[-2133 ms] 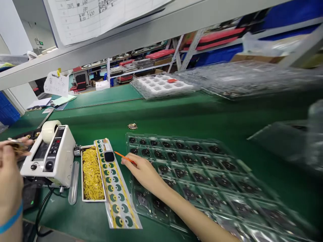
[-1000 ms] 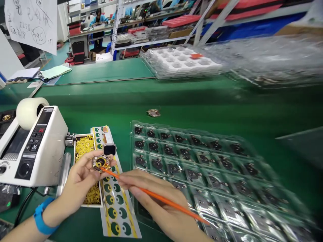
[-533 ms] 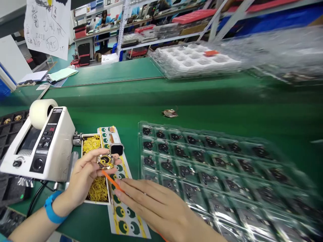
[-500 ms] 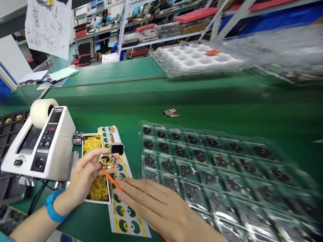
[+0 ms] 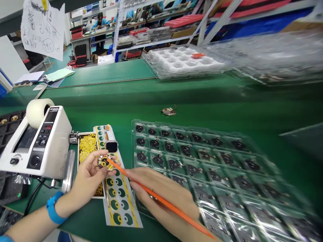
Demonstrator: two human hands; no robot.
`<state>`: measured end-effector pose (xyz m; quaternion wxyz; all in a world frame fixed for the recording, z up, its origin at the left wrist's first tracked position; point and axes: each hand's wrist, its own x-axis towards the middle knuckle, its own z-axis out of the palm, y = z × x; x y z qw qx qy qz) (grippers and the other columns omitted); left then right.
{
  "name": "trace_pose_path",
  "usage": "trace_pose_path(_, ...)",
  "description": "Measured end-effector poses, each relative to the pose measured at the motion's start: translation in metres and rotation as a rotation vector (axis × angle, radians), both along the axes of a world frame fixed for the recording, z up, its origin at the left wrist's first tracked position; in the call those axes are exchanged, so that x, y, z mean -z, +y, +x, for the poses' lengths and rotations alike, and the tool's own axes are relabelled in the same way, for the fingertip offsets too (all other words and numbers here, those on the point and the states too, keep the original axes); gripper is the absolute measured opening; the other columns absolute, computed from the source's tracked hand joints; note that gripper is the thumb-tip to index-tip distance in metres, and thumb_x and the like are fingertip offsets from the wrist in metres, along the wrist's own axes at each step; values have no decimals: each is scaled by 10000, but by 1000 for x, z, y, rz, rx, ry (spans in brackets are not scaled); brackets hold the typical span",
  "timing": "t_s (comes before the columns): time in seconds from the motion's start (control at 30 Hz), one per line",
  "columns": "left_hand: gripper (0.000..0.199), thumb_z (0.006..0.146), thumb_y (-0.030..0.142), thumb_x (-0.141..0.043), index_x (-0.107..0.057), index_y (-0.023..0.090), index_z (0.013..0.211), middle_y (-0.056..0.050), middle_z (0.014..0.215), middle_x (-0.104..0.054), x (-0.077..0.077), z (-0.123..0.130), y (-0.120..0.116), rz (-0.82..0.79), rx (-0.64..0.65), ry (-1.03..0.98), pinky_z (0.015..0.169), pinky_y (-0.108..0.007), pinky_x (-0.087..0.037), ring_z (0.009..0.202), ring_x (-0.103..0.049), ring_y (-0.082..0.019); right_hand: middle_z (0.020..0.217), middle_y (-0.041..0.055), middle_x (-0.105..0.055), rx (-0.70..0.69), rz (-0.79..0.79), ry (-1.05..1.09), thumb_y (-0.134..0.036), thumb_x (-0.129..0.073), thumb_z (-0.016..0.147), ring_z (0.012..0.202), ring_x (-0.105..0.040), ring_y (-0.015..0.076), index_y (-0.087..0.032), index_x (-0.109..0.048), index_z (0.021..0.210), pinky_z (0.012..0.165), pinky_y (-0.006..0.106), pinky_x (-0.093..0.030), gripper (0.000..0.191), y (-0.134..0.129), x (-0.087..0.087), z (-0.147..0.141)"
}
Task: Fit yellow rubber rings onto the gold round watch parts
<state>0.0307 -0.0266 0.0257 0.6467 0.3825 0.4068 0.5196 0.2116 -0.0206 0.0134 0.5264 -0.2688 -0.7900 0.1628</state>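
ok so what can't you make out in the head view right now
All in the head view:
Round part: underside hidden, rim partly covered by the left hand.
Orange tool: middle partly covered by the right hand; tip contact too small to judge.
Yellow pieces: some behind the left hand.
Clear tray: some cells behind the right hand; far right blurred.
Black tray: cut off by the left edge.

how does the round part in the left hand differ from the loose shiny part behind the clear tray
The round part is held in the left hand; the loose part lies on the green bench. The round part shows a yellow-and-black middle; the loose part looks mostly pale. Both look shiny.
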Motion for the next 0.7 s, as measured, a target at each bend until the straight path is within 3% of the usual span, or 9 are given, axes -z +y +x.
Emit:
trace_pose_path(0.1,337,788,313,-745,-619,245,1093,-11,1000,-699,2,5,-6,7,28,-28,842,-207,-544,938,-667,-129,849,24,-712,31,-73,68,-46,-553,897,738,-684,148,-235,-620,1130,648,272,-598,308,0,6,-7)
trace_pose_path(0.2,372,794,336,-734,-602,260,1133,-14,1064,-668,6,5,-9,-9,22,-7,892,-255,-535,960,-651,-144,880,41,-715,14,-69,88,-25,-540,892,771,-682,154,-215,-621,1133,662,284,-598,317,2,12,-12)
trace_pose_path(0.4,438,807,331,-698,-571,221,1211,-63,1101,-663,14,0,-7,-32,-1,153,893,-289,-501,979,-626,-188,964,149,-715,-16,256,-162,4,-461,910,930,-676,216,-60,-595,1132,763,348,-611,267,8,23,-12)
trace_pose_path(0.57,377,797,263,-697,-607,242,1162,-56,1101,-690,14,-2,-4,-24,27,106,962,-317,-471,1030,-643,-205,963,161,-727,6,455,-441,-6,-340,930,937,-686,255,-3,-618,1061,754,349,-610,307,8,15,-8)
trace_pose_path(0.7,287,828,259,-670,-646,248,1114,-42,1077,-705,9,-2,-4,-89,40,77,903,-288,-522,1010,-660,-187,897,129,-726,23,364,-309,-49,-380,939,852,-687,219,-69,-622,998,672,327,-593,250,8,5,-5)
